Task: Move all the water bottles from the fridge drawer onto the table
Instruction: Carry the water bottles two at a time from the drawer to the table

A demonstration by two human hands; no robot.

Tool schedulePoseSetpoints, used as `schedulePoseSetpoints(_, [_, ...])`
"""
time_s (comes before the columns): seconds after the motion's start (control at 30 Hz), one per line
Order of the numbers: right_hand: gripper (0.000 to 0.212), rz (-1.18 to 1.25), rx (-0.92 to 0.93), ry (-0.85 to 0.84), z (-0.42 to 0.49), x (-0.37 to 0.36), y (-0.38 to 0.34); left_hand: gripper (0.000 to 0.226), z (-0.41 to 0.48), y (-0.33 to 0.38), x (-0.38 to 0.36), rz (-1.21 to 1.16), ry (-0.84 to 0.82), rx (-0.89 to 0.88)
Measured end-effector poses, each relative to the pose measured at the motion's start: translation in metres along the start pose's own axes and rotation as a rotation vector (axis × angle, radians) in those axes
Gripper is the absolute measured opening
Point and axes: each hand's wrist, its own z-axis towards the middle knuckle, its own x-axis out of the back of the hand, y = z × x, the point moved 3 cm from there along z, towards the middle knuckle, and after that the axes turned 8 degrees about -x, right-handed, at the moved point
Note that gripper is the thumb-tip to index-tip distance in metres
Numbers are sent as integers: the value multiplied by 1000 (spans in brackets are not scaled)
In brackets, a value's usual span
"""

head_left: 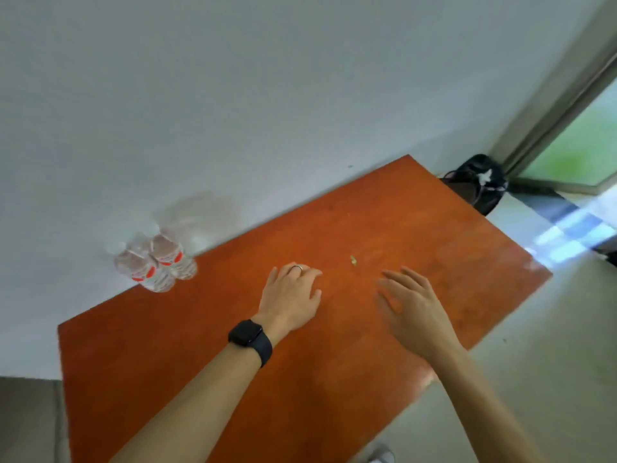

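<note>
A white wall (233, 95) backs the orange table (334, 379), and a black bag (480, 182) sits beyond its far corner. Two water bottles (157, 262) stand together at the table's wall edge. The left hand (290, 295) and right hand (414, 312) are over the tabletop, fingers loose and empty, near a tiny yellow scrap (353, 260).

The rectangular wooden table (334, 379) is orange-brown. The two clear plastic water bottles (157, 262) carry red-and-white label bands. The square smartwatch (247, 333) and its strap are black, the thin ring (296, 268) silver. The wall (233, 95) is plain white, the soft bag (480, 182) black with a white mark.
</note>
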Motion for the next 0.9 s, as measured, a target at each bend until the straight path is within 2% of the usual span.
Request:
schedulePoseSetpoints(0.27, [40, 24, -384, 273, -111, 128, 193, 43, 70, 258, -35, 115, 10, -442])
schedulePoseSetpoints(0.5, [43, 50, -620, 405, -231, 211, 373, 41, 83, 501, -91, 222, 38, -779])
schedulePoseSetpoints(0.67, [42, 56, -728, 520, -308, 257, 470, 45, 73, 639, -131, 251, -29, -925])
schedulePoseSetpoints(0.9, [41, 77, -880, 669, -375, 308, 587, 44, 93, 799, -190, 226, -37, -1098])
